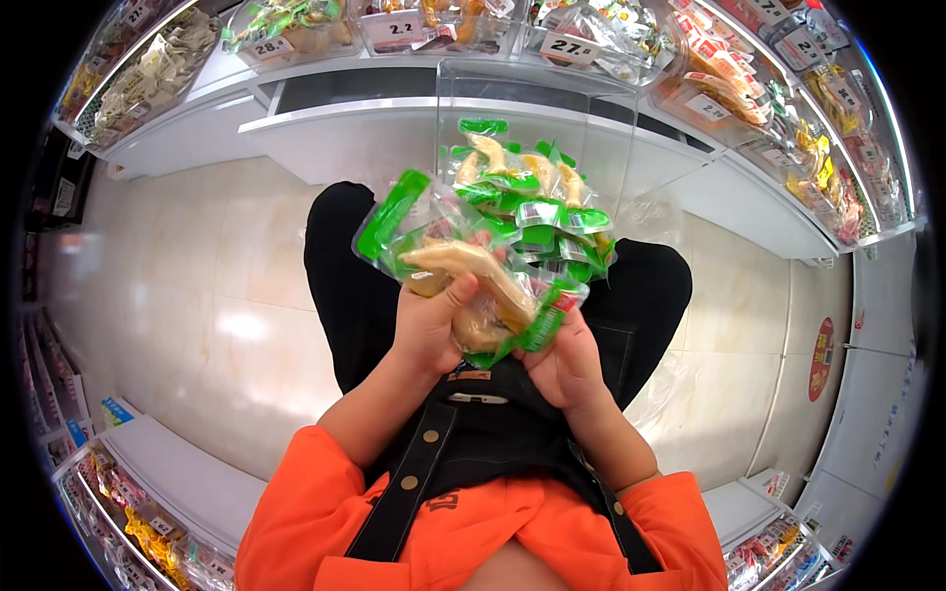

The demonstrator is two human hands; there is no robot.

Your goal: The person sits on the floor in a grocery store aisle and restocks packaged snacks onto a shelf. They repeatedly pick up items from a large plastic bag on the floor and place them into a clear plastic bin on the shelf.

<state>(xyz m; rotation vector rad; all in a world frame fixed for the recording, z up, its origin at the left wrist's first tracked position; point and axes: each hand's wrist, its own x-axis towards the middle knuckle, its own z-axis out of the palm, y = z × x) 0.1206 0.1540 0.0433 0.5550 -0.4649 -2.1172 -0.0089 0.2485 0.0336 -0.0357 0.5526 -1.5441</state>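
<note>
Left hand and right hand, angled inward, clamp green-edged clear plastic packets; similar heaped packets and a transparent plastic bin partly block a white drawer.

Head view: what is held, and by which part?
Green-ended packets: the left hand grips their lower left side, thumb across the front; the right hand holds the lower right, by a green end.

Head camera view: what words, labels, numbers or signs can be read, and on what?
I can't copy out wording, only place it.
White rectangular cards on clear plastic bins: some numbers legible.
Handheld green-and-clear plastic packaging: print too blurred.
Red oval sign at right: too small.
Orange fabric shirt: dark lettering, partly hidden.
</note>
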